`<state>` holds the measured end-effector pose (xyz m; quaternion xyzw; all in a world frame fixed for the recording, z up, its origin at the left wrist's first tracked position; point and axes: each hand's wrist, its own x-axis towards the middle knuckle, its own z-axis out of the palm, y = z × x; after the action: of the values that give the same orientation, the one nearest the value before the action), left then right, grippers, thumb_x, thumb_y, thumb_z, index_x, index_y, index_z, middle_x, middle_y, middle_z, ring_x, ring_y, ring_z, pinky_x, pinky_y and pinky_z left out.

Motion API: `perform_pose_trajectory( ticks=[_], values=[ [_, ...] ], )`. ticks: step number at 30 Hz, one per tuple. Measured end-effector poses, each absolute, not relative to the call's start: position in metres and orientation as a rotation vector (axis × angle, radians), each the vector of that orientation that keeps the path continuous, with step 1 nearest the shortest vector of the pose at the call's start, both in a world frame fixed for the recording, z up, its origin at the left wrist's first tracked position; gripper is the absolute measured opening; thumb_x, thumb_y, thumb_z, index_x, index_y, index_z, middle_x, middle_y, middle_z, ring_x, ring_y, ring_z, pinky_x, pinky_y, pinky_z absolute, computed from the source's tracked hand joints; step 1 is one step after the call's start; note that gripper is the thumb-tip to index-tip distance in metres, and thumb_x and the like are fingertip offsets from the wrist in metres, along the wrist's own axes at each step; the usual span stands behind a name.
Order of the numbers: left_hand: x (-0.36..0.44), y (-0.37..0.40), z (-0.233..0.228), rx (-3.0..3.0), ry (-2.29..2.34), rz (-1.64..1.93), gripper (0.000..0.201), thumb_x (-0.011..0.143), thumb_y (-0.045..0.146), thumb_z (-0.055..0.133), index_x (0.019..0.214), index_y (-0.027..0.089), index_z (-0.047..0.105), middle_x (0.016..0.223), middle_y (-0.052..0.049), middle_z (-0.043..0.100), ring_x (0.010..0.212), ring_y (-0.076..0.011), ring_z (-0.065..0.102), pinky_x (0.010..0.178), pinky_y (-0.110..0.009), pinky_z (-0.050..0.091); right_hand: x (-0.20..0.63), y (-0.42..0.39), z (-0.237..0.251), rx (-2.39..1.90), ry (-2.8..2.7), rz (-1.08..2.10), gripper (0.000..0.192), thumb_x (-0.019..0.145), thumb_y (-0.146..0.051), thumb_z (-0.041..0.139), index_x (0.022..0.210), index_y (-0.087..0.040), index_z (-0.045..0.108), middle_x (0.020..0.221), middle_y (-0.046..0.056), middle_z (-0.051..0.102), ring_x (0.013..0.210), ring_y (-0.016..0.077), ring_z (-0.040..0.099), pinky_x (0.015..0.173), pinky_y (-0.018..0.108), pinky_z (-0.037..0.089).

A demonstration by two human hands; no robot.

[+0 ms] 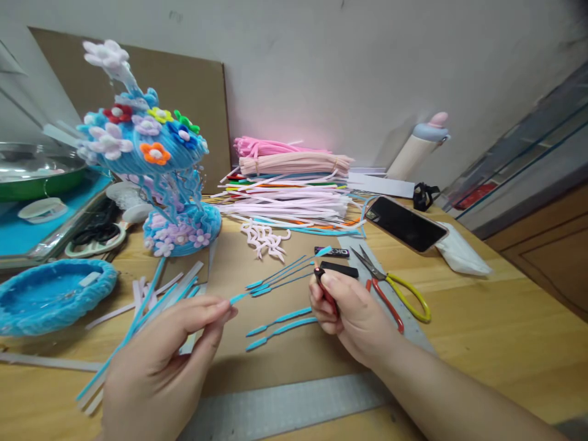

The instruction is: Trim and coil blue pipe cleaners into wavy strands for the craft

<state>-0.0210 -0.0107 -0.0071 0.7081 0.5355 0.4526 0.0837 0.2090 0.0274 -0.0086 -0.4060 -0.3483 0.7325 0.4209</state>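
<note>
The left hand [156, 361] sits near and left of centre, its fingers [215, 315] pinched together on one end of a thin blue pipe cleaner [275, 272]. That strand runs with its long axis slanting from the pinch up and away to the right, its far tip, slightly thicker, pointing toward the small black block [331, 252] near the middle of the surface [482, 343]. The same hand also has a loose bundle of white and blue strips [138, 324] under its palm, fanning out toward the near left.

The right hand [349, 312] is just right of centre, fingers curled shut around a small red-and-black lighter [321, 285] whose top sticks up beside the thumb, close to the strand's far part. Whether a flame burns there cannot be told.

Several finished blue strands [280, 323] lie on a brown cardboard sheet [275, 355] between the two hands, all roughly parallel, running left to right. A pair of yellow-handled scissors [395, 288] lies just right of the right hand, blades pointing far-left. A dark phone [407, 223] rests farther off to the right, with a white bag [462, 254] beside it. At the far centre is a heap of pink, white and coloured pipe cleaners [289, 184]. Far left stands a blue fuzzy sculpture [156, 159] studded with small flowers, and a blue fuzzy dish [50, 294] lies near left. A metal ruler [285, 404] lies across the near edge.
</note>
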Motion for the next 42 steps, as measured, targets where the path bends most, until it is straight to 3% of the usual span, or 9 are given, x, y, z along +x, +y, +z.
perform_pose_trajectory(
  ticks=[13,33,42],
  values=[
    [-0.022,-0.0126,-0.0091,2.144,1.593,1.274,0.023,0.082,0.013,0.06,0.097,0.03,0.061,0.094,0.004,0.067,0.085,-0.0109,0.063,0.08,-0.021,0.047,0.2132,0.0224,-0.0017,-0.783,-0.598,2.151,0.037,0.078,-0.049,0.062,0.069,-0.017,0.046,0.057,-0.008,0.03,0.046,0.0029,0.019,0.04,0.014,0.008],
    [-0.0213,-0.0129,-0.0088,2.115,1.58,1.277,0.024,0.081,0.013,0.06,0.097,0.031,0.06,0.094,0.005,0.067,0.085,-0.0122,0.063,0.079,-0.023,0.048,0.2134,0.0239,0.0006,-0.79,-0.56,2.156,0.039,0.075,-0.05,0.064,0.067,-0.017,0.046,0.056,-0.008,0.03,0.045,0.0029,0.019,0.039,0.014,0.008],
    [-0.0207,-0.0137,-0.0091,2.092,1.596,1.285,0.021,0.082,0.016,0.06,0.096,0.031,0.061,0.091,0.004,0.069,0.083,-0.0135,0.064,0.077,-0.025,0.048,0.211,0.024,-0.0025,-0.897,-0.749,1.958,0.041,0.074,-0.053,0.064,0.067,-0.017,0.045,0.054,-0.008,0.03,0.046,0.004,0.016,0.041,0.017,0.007]
  ],
)
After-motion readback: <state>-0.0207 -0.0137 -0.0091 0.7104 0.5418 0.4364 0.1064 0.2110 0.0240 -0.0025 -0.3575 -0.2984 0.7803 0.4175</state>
